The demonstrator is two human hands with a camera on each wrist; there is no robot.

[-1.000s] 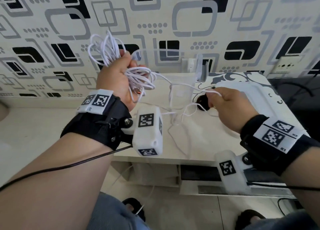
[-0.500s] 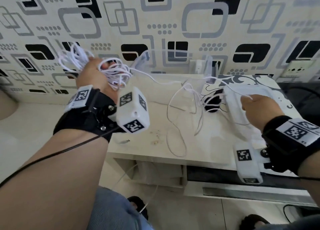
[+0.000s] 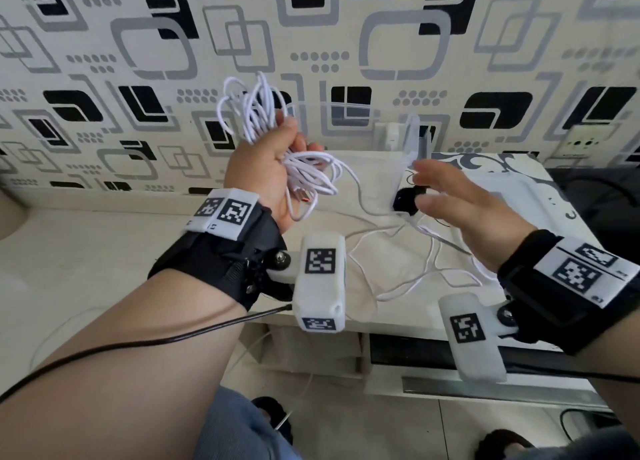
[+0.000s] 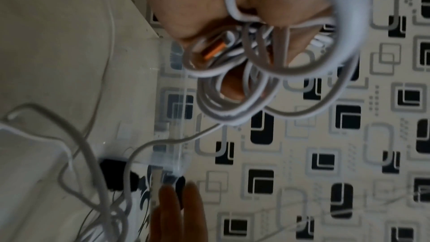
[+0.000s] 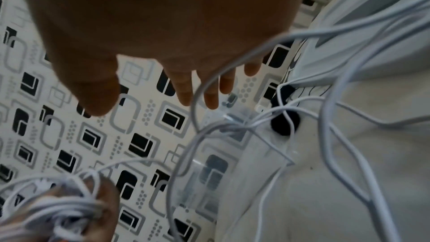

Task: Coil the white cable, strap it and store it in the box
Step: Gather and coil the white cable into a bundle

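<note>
My left hand (image 3: 294, 144) is raised above the table and grips a bundle of white cable (image 3: 258, 113) loops; its orange-tipped USB plug (image 4: 214, 52) hangs by the palm. From the coil (image 4: 232, 91) the loose remainder of the cable (image 3: 415, 272) trails in tangled loops over the tabletop. To the right, my right hand (image 3: 429, 186) hovers with fingers (image 5: 209, 91) spread and holds nothing; a cable strand passes under its palm. A black strap (image 3: 405, 200) lies on the table just beyond its fingertips. The clear plastic box (image 3: 410, 137) stands at the back against the wall.
A white lid or tray (image 3: 519, 196) lies on the right part of the low white table (image 3: 180, 238). The patterned wall is close behind, with a socket plate (image 3: 585, 144) at the right. A dark shelf opening sits under the table's front edge.
My left hand swung left with the coil, then came back up to the centre. My right hand let go of the cable strand, moved left and spread its fingers.
</note>
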